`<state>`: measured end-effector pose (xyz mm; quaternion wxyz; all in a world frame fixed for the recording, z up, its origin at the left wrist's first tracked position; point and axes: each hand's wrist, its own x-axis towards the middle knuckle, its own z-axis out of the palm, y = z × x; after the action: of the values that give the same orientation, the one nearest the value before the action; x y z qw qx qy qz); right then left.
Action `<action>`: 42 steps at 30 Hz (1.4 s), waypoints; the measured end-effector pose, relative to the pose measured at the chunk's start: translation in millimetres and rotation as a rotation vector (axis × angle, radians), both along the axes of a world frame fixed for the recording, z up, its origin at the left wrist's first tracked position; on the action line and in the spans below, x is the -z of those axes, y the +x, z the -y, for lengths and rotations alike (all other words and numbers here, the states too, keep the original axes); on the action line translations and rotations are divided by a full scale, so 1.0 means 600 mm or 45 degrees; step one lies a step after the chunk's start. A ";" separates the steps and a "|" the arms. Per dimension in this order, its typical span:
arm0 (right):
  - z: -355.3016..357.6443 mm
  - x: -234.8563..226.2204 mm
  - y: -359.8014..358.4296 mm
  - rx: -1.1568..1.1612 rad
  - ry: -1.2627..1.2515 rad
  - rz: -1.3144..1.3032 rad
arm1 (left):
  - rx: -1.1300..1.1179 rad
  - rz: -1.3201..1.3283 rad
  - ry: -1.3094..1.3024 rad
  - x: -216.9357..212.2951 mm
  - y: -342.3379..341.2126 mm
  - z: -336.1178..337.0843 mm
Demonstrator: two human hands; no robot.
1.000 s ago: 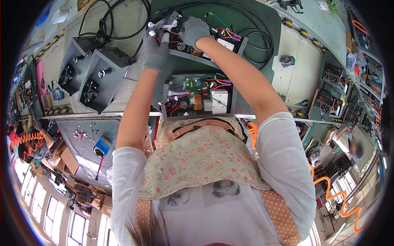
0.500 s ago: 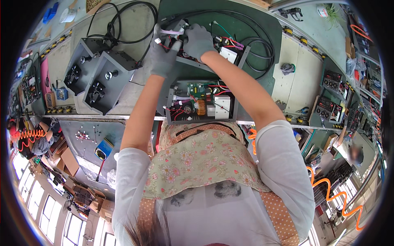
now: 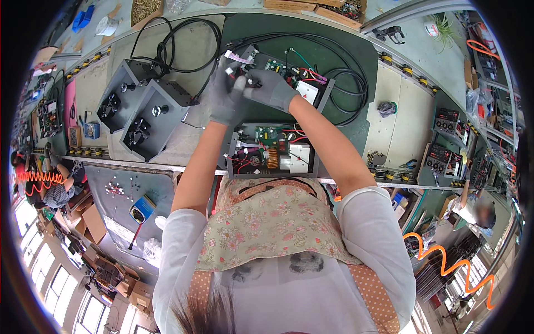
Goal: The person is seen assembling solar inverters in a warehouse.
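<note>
Both of my hands wear grey gloves and meet over the left end of the farther open metal case (image 3: pixel 325 94). My left hand (image 3: pixel 225 100) is closed round thin wires with a small white connector (image 3: pixel 230 72) showing at its fingers; its outline is a little blurred. My right hand (image 3: pixel 273 90) has its fingertips pinched beside my left thumb, on something small and dark that I cannot make out. A pale ribbon cable (image 3: pixel 238 58) sticks up just beyond the hands. Closer to me stands a second open case (image 3: pixel 229 161) with a green circuit board (image 3: pixel 268 134) and a copper coil (image 3: pixel 272 160).
On the left, two grey metal housings (image 3: pixel 158 125) with black fittings lie beside a coiled black cable (image 3: pixel 167 53). More black cable (image 3: pixel 364 92) loops over the green mat (image 3: pixel 356 44). A dark crumpled bundle (image 3: pixel 386 109) and pliers (image 3: pixel 409 164) lie to the right.
My hands have come nearer to me, away from the ribbon cable, and closer together. The right fingers now meet the left thumb. The whole view has shifted slightly.
</note>
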<state>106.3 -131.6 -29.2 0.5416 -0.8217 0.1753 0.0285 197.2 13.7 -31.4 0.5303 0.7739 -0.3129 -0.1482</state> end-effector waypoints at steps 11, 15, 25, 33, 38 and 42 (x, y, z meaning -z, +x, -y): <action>0.026 -0.002 -0.034 0.219 0.133 0.159 | -0.127 0.206 0.079 -0.001 -0.003 -0.016; 0.022 -0.049 -0.038 0.016 -0.074 0.064 | -0.083 0.121 -0.091 -0.029 -0.017 -0.009; 0.067 -0.028 -0.023 0.144 -0.056 0.048 | -0.005 -0.307 -0.089 -0.021 -0.003 -0.007; 0.038 -0.014 -0.015 0.481 0.627 0.080 | 0.236 0.057 0.940 -0.062 0.004 0.045; 0.028 -0.013 -0.022 0.625 0.489 0.123 | 0.394 0.126 1.027 -0.076 0.002 0.057; 0.028 -0.005 -0.013 0.516 -0.141 0.379 | 0.322 0.241 1.162 -0.088 -0.014 0.066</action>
<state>98.3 -148.2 -25.9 0.5104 -0.7932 0.2560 -0.2116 188.9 -26.1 21.3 0.0836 0.8936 -0.3543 -0.2627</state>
